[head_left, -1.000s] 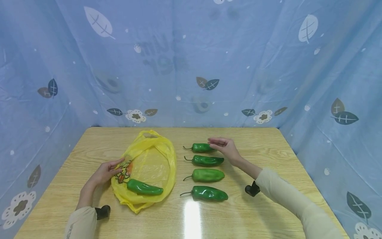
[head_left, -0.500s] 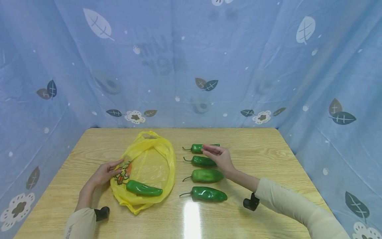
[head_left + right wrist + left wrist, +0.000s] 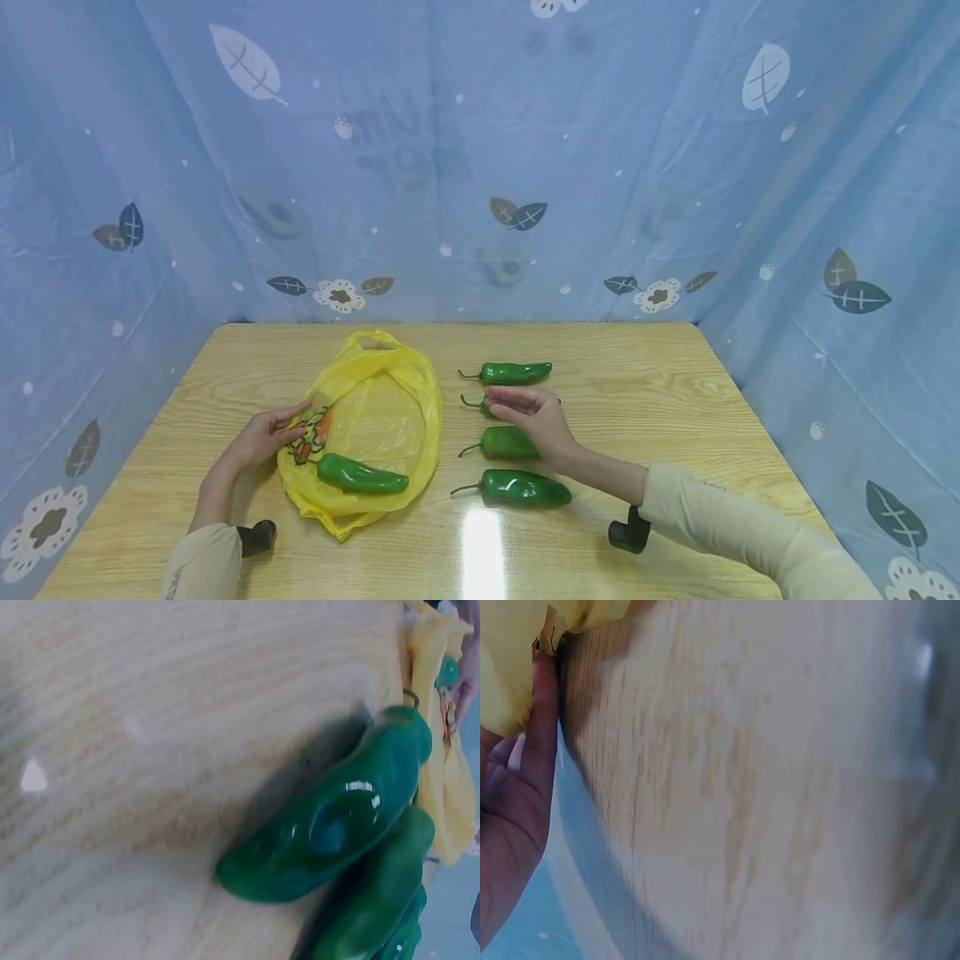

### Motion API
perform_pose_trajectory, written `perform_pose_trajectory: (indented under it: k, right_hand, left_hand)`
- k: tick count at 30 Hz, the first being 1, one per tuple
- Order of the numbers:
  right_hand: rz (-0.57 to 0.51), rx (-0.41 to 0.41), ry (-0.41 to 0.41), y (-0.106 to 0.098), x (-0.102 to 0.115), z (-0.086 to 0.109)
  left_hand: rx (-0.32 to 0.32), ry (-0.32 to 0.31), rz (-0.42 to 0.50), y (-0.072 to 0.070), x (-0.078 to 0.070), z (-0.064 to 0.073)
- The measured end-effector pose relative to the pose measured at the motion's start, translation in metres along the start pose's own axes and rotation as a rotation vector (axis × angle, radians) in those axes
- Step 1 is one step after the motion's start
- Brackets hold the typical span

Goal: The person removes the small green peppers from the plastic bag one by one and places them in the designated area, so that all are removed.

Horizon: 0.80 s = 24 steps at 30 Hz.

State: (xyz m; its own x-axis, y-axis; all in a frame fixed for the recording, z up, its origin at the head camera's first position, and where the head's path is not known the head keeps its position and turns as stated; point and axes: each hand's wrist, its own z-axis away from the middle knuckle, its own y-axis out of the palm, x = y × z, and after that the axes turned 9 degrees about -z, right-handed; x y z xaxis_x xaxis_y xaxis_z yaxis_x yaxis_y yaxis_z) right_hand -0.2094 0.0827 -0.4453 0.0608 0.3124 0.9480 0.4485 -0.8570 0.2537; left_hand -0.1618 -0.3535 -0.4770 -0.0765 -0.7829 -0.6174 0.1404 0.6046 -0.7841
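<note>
My left hand holds the left side of a yellow plastic bag, spread on the table with its mouth facing up. In the left wrist view, the thumb and fingers are at the bag's edge. One green pepper lies on the bag's near part. To the right, several green peppers form a column, stems to the left. My right hand is over the second pepper and partly covers the third pepper. Its fingers are extended, with no pepper gripped. Farthest is another pepper; the nearest pepper looms large in the right wrist view.
The wooden table carries all of this, a bright light reflection near its front. A blue patterned curtain encloses the back and both sides. Black wrist cameras sit on both forearms.
My right hand has moved toward me and slightly left, from the farthest pepper to over the second one. The left hand, bag and peppers keep their places.
</note>
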Motion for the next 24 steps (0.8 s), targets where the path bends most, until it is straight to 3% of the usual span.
perform_pose_trajectory:
  k: [19,24]
  right_hand:
    - [0.0,-0.012,0.087,0.031,-0.001,0.03]
    - [-0.043,-0.014,0.061,0.043,-0.006,0.037]
  left_hand:
    - [-0.011,0.017,0.004,0.001,0.0,-0.002]
    - [-0.012,0.011,0.009,0.0,0.002,-0.001]
